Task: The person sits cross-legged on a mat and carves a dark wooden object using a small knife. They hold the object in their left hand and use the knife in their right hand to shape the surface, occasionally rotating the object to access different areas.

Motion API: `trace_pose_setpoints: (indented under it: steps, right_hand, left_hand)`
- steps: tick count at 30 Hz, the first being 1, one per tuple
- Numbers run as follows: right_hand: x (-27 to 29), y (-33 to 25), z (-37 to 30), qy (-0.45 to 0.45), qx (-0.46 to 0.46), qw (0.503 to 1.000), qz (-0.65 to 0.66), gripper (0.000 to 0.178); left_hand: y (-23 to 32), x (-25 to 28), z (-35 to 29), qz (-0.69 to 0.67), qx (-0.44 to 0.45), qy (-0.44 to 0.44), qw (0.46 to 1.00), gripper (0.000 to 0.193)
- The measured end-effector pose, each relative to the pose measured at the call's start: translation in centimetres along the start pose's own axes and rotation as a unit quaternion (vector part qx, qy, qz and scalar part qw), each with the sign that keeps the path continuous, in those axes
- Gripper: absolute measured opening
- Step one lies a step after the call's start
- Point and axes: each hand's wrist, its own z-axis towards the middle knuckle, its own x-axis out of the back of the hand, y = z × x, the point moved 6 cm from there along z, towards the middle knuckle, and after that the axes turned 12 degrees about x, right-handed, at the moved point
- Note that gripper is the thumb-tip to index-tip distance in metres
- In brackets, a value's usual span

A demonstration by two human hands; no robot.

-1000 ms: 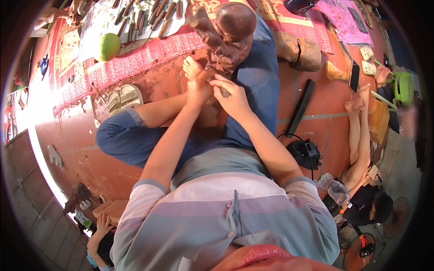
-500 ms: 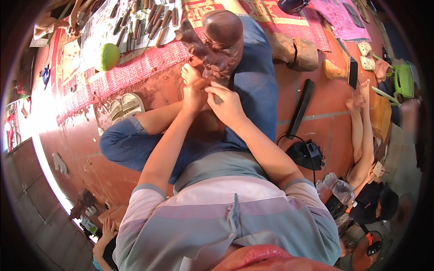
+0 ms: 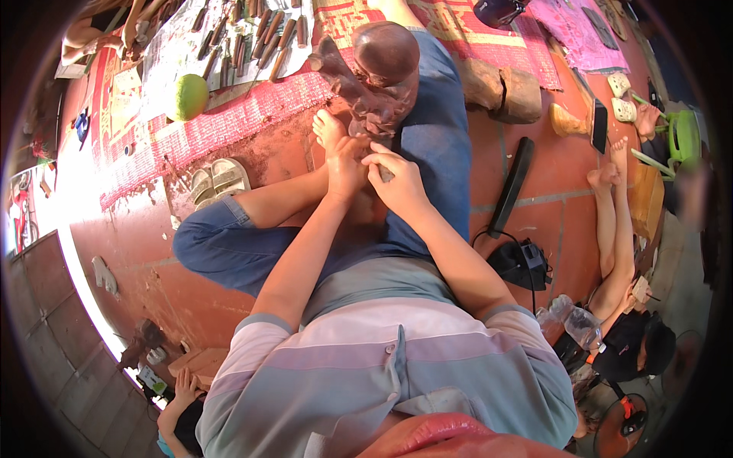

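Note:
A dark brown wood carving (image 3: 382, 91) with a smooth rounded top and a knobbly, branching side leans against my leg in blue jeans. At its lower end my left hand (image 3: 348, 164) is closed, its fingers against the wood and partly hidden. Close beside it, my right hand (image 3: 398, 183) pinches a small greyish piece (image 3: 386, 174), perhaps folded sandpaper; its kind is too small to tell. The fingertips of my right hand point toward the bottom of the carving. My bare foot (image 3: 328, 128) lies just behind my left hand.
Carving tools (image 3: 263, 46) with wooden handles lie on paper at the far left, near a green round fruit (image 3: 189, 97). Sandals (image 3: 220, 180) sit left. Cut logs (image 3: 504, 91), a black bar (image 3: 510, 187) and a black corded device (image 3: 521, 263) lie right. Other people sit around.
The whole view has shifted a little, so the carving and both hands appear slightly farther right. My right fingers have moved a little, and the greyish piece shows more clearly.

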Motion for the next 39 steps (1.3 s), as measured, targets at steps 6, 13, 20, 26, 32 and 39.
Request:
trace_pose_setpoints:
  steps: [6,13,20,26,32,39]
  right_hand:
    - [-0.2,-0.5,2.3,0.014,0.077,0.997,0.022,0.010]
    - [-0.6,0.7,0.4,-0.055,0.021,0.998,0.038,0.009]
    - [0.2,-0.1,1.2,-0.033,0.024,0.999,0.021,0.015]
    - [-1.2,1.1,1.2,-0.049,0.043,0.998,0.015,0.020]
    - [-1.0,-0.4,1.9,-0.045,0.057,0.997,0.004,0.022]
    - [-1.9,-0.5,1.1,-0.055,0.046,0.996,-0.055,0.024]
  left_hand:
    - [-0.3,1.3,1.9,-0.057,0.014,0.005,0.998,0.034]
    - [-2.3,-0.5,-0.8,-0.077,0.108,-0.090,0.987,0.019]
    - [-0.9,-0.1,1.3,-0.055,0.025,-0.065,0.996,0.011]
    - [0.5,1.5,2.7,0.093,-0.135,0.062,0.985,0.014]
    - [-3.4,-0.2,2.8,-0.032,0.025,-0.075,0.996,0.025]
    - [-0.7,0.9,1.7,-0.040,0.009,-0.079,0.996,0.028]
